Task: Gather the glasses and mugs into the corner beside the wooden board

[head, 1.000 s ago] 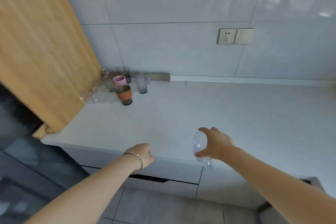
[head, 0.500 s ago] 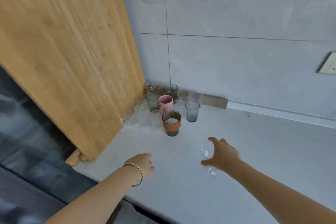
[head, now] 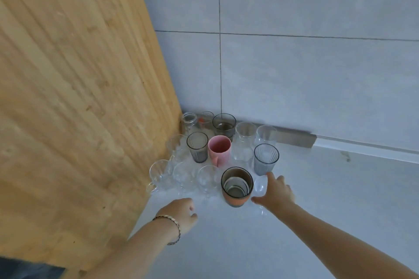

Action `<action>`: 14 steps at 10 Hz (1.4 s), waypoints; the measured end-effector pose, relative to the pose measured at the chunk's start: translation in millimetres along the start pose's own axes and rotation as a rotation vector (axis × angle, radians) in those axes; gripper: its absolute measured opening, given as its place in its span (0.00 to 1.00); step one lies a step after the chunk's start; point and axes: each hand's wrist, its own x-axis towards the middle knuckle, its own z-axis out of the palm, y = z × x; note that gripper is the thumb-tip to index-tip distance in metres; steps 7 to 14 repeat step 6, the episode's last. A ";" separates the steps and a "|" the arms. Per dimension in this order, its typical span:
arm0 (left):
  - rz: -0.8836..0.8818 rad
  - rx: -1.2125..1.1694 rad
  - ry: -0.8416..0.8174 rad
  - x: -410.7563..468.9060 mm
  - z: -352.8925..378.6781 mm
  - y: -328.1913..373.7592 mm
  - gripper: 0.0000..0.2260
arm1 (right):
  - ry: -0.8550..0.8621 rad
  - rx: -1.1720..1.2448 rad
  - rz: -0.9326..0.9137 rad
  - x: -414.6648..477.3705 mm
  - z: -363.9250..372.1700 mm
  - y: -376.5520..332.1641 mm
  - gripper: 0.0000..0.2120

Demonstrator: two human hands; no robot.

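Several glasses and mugs crowd the corner beside the tall wooden board (head: 74,88). Among them are a pink mug (head: 219,149), an orange-banded brown mug (head: 236,186), smoky grey tumblers (head: 197,150) and clear glasses (head: 159,173). My right hand (head: 275,192) grips a clear wine glass (head: 259,184), held just right of the brown mug and in front of a grey ribbed tumbler (head: 265,159). My left hand (head: 182,213) hovers over the counter in front of the clear glasses, fingers loosely curled, holding nothing. A beaded bracelet circles its wrist.
White countertop (head: 317,222) stretches right and toward me. Grey tiled wall (head: 317,75) stands behind the cluster, with a metal strip (head: 294,139) along its base. The board leans at the left, closing that side.
My view and both hands have moved closer to the corner. The right hand has carried the wine glass from the counter's front edge up beside the brown mug.
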 end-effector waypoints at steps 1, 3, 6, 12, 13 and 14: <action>0.058 0.029 -0.054 21.0 -7.3 -9.6 0.14 | 0.014 0.022 0.081 2.3 10.1 -4.4 0.43; 0.193 0.107 -0.103 52.3 -24.6 -19.0 0.13 | 0.015 0.043 0.119 -6.1 11.1 0.2 0.52; 0.342 0.229 -0.132 50.6 -62.5 56.7 0.13 | -0.165 -0.259 0.190 -36.9 -46.5 28.6 0.17; 0.342 0.229 -0.132 50.6 -62.5 56.7 0.13 | -0.165 -0.259 0.190 -36.9 -46.5 28.6 0.17; 0.342 0.229 -0.132 50.6 -62.5 56.7 0.13 | -0.165 -0.259 0.190 -36.9 -46.5 28.6 0.17; 0.342 0.229 -0.132 50.6 -62.5 56.7 0.13 | -0.165 -0.259 0.190 -36.9 -46.5 28.6 0.17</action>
